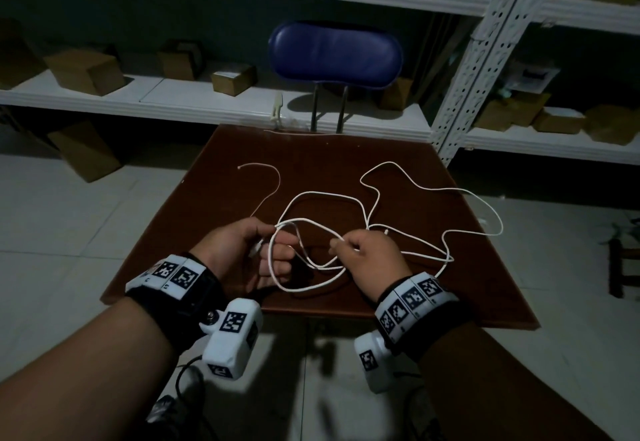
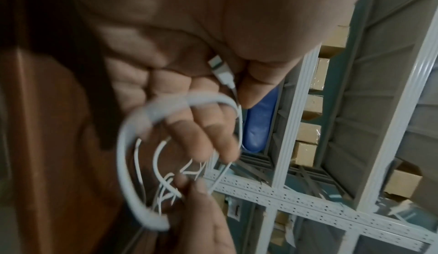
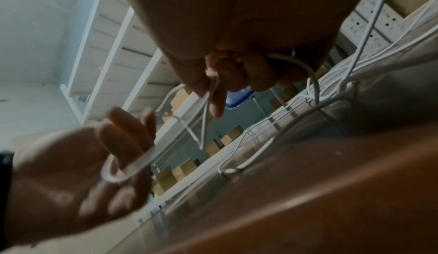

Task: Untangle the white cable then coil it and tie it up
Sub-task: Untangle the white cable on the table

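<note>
The brown table [image 1: 433,288] carries most of the white cable [image 1: 429,188], which sprawls in slack bends across its middle and out toward the right edge. One free end curls alone toward the far-left corner, so much of the length is apparently not yet gathered. Both hands work over the near edge, probably because the loops there can be built without dragging the rest.

The left hand [image 1: 239,250] serves as the former: its fingers [image 2: 208,127] are curled with a turn of cable lying round them, and the thumb pins the flat white plug [image 2: 221,70] against the fingers, which seems meant to anchor that end while turns are laid on. The right hand [image 1: 370,260] feeds: its thumb and fingertips [image 3: 213,82] are closed narrowly on a strand, held close beside the left hand, with more cable trailing from under the palm onto the table.

The cable itself is thin, round and limp. Its strands cross one another near the hands, though no tight knot shows.
</note>
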The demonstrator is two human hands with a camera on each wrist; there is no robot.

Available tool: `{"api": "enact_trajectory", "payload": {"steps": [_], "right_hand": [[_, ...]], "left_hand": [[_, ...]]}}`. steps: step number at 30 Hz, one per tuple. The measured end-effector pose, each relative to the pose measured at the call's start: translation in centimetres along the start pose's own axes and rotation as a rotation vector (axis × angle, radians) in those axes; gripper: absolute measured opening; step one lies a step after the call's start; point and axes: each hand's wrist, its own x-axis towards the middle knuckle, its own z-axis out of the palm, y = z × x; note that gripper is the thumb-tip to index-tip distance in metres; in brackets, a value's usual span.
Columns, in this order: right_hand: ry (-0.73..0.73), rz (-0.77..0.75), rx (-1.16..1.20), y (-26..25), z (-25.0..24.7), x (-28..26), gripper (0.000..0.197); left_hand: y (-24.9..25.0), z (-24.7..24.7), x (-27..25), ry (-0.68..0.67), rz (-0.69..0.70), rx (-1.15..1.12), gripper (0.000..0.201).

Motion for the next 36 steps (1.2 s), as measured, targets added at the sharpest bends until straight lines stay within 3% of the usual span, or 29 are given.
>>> {"api": "enact_trajectory", "payload": {"steps": [3,8,15,20,26,32,36], "right_hand": [[0.038,0.007,0.025,0.0,-0.5,0.1,0.031],[0.117,0.002,0.074,0.5,-0.9,0.3,0.027],[0.122,-0.093,-0.079,-0.1,-0.6,-0.1,0.025],[0.101,-0.013,-0.043,0.4,-1.2,0.3,0.023],[0.129,0.013,0.192,0.1,-1.5,0.1,0.025],[0.107,0.070,0.634,0.2,-1.1,0.5,0.007],[0.105,0.040,0.528,0.1,-1.3,0.3,0.011]], "left_hand": [[0.0,-0.7,0.4,0.027,0.017,-0.023,0.039],[0.4,-0.8,0.2,0.010,0.008,-0.060,0.033],[0.1,0.4,-0.3,0.027,0.028,-0.101,0.024],[0.8,-0.3,-0.3,0.056,0.072,-0.263,0.028],[0.6,-0.3,-0.6,0.050,0.069,-0.128,0.021],[-0.1,0.6,-0.8,0.089,0.228,-0.004,0.014],[-0.3,0.6,-0.9,0.106,0.226,0.045,0.014]]}}
